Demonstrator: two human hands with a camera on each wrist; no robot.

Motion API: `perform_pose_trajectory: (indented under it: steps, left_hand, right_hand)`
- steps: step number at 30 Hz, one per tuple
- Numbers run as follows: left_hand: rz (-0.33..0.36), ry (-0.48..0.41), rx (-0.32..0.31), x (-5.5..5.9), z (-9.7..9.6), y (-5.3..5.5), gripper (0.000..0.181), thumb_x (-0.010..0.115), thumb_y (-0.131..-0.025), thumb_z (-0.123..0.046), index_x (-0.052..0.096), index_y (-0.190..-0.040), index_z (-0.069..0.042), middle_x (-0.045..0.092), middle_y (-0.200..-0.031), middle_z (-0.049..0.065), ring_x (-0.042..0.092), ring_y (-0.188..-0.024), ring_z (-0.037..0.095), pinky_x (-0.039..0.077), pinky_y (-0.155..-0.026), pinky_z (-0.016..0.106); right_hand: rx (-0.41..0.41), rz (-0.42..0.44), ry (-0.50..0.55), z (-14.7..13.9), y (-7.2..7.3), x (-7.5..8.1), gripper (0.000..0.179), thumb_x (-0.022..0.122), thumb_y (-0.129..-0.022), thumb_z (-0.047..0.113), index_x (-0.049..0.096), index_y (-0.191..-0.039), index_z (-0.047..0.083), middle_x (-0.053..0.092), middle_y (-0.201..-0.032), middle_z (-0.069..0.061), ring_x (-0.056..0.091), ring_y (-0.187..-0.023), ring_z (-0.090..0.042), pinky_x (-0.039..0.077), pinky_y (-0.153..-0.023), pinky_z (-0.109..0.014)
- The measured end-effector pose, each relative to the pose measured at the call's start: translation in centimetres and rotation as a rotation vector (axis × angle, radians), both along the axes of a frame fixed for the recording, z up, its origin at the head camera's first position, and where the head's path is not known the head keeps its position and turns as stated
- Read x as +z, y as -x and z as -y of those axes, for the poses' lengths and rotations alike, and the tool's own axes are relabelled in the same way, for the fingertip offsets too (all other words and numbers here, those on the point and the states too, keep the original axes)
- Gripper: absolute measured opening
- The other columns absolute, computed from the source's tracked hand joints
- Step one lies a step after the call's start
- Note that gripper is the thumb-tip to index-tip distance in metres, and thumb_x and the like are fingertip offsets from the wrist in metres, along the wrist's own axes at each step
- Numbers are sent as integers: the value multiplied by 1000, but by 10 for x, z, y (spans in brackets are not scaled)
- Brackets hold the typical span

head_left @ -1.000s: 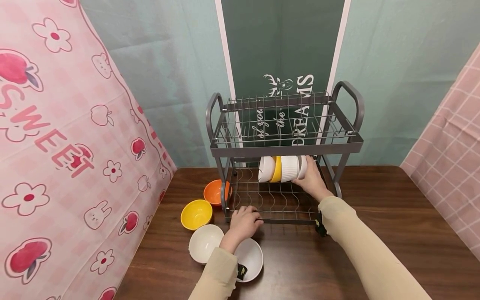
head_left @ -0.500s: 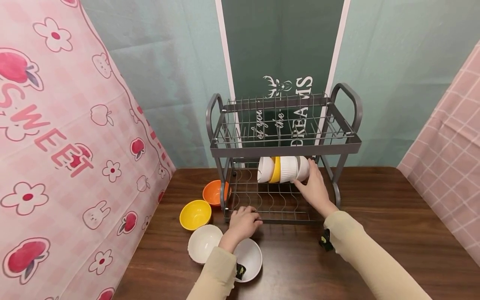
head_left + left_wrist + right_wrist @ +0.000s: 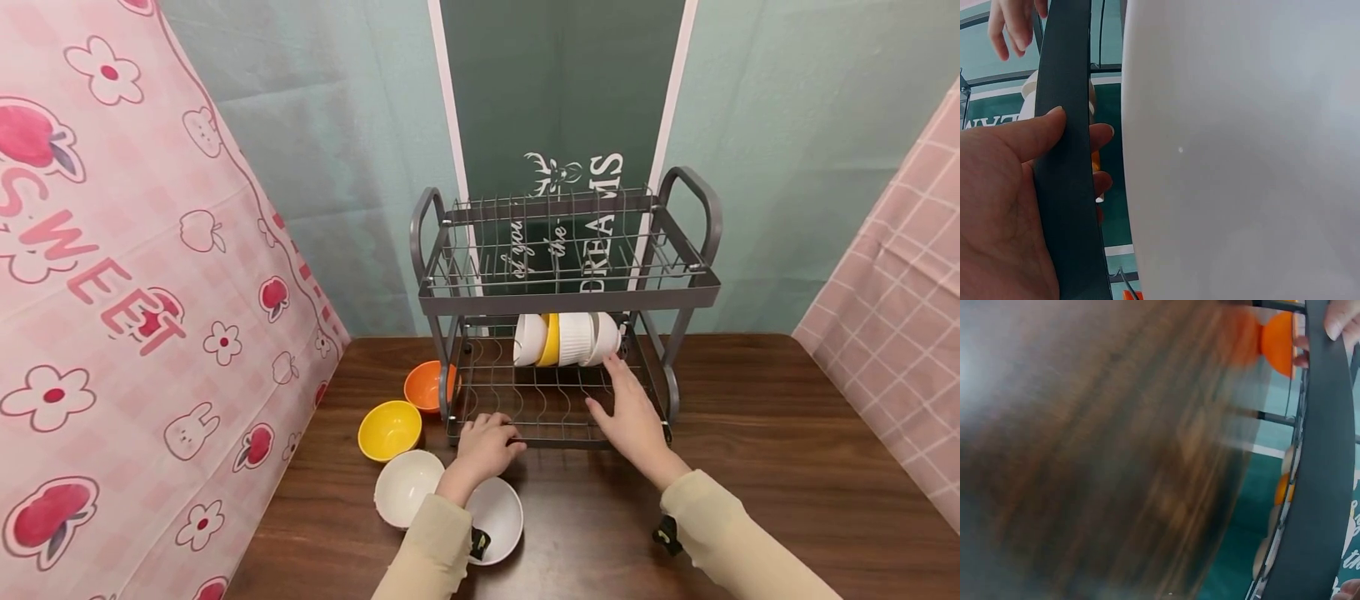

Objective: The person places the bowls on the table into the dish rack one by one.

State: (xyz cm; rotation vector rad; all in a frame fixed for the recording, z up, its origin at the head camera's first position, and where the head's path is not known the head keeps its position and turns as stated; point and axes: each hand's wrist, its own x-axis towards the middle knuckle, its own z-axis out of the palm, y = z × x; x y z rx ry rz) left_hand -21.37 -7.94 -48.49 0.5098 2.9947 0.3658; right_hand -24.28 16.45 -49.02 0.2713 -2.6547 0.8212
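Note:
A grey two-tier dish rack (image 3: pixel 570 302) stands on the table. My left hand (image 3: pixel 485 447) grips its lower front rail (image 3: pixel 1071 162), thumb on the near side and fingertips behind, as the left wrist view shows. On the lower tier several bowls lie on their sides in a nested row: a white bowl (image 3: pixel 529 340) at the left, a yellow bowl (image 3: pixel 551 340), a ribbed white bowl (image 3: pixel 575 338) and a white bowl (image 3: pixel 605 337) at the right end. My right hand (image 3: pixel 636 423) is just in front of that last bowl, fingers extended and holding nothing; whether a fingertip touches it, I cannot tell.
Left of the rack sit an orange bowl (image 3: pixel 422 387), a yellow bowl (image 3: pixel 390 431) and a cream bowl (image 3: pixel 407 486). Under my left wrist is another white bowl (image 3: pixel 504 521), which looms large in the left wrist view. The rack's upper tier has upright wires.
My right hand has let go of the right-end white bowl and drawn back toward me. The nested bowls stay lying on the lower tier. My left hand keeps its place on the rail.

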Motion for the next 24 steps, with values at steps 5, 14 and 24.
perform_pose_trajectory:
  steps: [5, 14, 24]
  left_hand:
    - [2, -22, -6, -1, 0, 1, 24, 55, -90, -41, 68, -102, -25, 56, -124, 0, 47, -117, 24, 36, -91, 43]
    - [160, -271, -23, 4, 12, -3, 43, 54, -92, -35, 53, -128, -11, 52, -133, 9, 42, -127, 30, 29, -103, 51]
    - [205, -406, -128, 20, 26, -38, 49, 55, -92, -32, 46, -135, -10, 40, -145, 9, 36, -133, 31, 34, -105, 48]
  right_hand:
    - [-2, -27, -50, -1, -11, -8, 69, 64, -84, 29, 34, -141, 4, 32, -148, -19, 33, -133, -39, 30, -104, -56]
    - [-26, -38, -188, 0, -20, -26, 64, 61, -85, 37, 41, -138, 6, 36, -146, -17, 37, -132, -35, 32, -105, -53]
    - [-50, -63, -264, 0, -17, -28, 58, 57, -86, 39, 46, -134, 8, 41, -143, -16, 39, -132, -33, 33, -105, -52]
